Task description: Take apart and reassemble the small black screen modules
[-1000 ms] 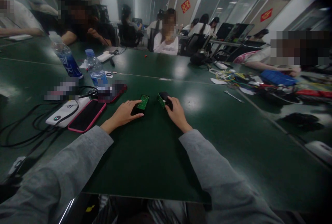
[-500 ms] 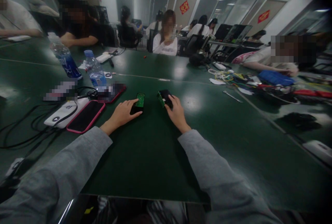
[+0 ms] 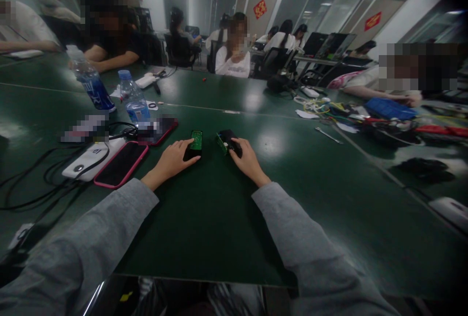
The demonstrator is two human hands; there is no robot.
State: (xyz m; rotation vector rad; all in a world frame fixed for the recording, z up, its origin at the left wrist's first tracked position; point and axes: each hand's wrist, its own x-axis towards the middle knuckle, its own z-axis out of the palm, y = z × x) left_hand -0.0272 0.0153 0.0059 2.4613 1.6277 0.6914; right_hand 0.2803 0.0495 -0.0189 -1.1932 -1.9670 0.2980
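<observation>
My left hand (image 3: 174,158) is closed around a small black device with a green circuit board (image 3: 196,141) facing up, resting on the dark green table (image 3: 204,218). Thumb and fingers lie along its two sides. To the right, my right hand (image 3: 246,159) grips a black casing (image 3: 230,139) that is tilted, with a second green circuit board (image 3: 222,144) along its left edge. A short gap of tabletop separates the two pieces. The fingers partly cover both of them.
Left of me are a pink-cased phone (image 3: 121,164), a white power bank (image 3: 93,159), black cables and two bottles, one a blue-labelled bottle (image 3: 93,84). A wrench (image 3: 328,135) and a tangle of wires with a blue bundle (image 3: 390,109) lie right. Several people sit around.
My right hand has shifted slightly left with the black casing, which has turned a little. The left hand and its circuit board have hardly moved.
</observation>
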